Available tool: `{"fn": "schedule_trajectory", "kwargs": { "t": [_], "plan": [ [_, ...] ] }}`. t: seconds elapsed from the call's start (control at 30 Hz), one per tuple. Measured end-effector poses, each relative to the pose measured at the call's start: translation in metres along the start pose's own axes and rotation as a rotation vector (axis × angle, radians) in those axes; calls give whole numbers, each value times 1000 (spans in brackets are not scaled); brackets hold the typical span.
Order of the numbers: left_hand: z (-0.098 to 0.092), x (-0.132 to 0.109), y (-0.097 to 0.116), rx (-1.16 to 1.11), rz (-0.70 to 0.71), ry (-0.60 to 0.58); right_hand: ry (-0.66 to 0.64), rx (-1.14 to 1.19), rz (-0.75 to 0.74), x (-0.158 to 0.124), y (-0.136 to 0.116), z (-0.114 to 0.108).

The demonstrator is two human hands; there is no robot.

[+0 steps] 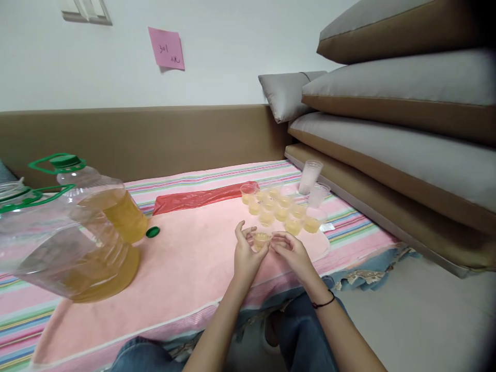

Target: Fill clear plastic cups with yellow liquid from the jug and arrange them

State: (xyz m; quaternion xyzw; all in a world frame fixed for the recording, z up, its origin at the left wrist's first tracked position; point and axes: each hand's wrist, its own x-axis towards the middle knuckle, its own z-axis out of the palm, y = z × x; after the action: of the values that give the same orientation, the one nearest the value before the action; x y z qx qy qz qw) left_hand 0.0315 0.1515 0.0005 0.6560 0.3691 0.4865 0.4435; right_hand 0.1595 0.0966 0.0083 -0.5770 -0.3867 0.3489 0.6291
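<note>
Two jugs at left, filled cups just beyond; left fingers clamped on small cup; right fingers: grip unclear.

A small, clear, yellow-filled cup sits nearly upright in the left hand.

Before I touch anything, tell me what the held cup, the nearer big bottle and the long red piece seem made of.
The cup in the left hand: probably thin clear plastic; its yellowish contents show through. The bottle: likely glossy clear plastic, see-through with highlights. The red piece: seemingly thin, shiny plastic film, with creases.
</note>
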Motion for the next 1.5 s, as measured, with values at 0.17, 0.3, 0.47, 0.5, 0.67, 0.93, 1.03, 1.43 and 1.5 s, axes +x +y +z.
{"fn": "schedule_trajectory", "kwargs": {
  "t": [0.17,0.3,0.47,0.5,0.67,0.93,1.03,1.43,1.5],
  "plan": [
    [30,15,1,-8,2,-39,101,-11,19,4,2,-20],
    [43,23,-3,3,-2,-38,118,-44,37,6,7,-28],
    [51,28,-7,8,-3,-29,114,-97,50,7,11,-31],
    [53,29,-7,7,-5,-29,112,-105,52,7,12,-31],
    [56,30,-8,0,-19,-37,102,-133,51,6,12,-31],
    [57,31,-11,-42,-23,-41,94,-159,49,7,10,-29],
    [58,31,-12,-52,-27,-46,104,-168,51,7,10,-29],
    [59,29,-14,8,-26,-35,126,-177,31,8,13,-30],
    [59,29,-14,20,-28,-34,129,-174,29,8,13,-30]
  ]
}}
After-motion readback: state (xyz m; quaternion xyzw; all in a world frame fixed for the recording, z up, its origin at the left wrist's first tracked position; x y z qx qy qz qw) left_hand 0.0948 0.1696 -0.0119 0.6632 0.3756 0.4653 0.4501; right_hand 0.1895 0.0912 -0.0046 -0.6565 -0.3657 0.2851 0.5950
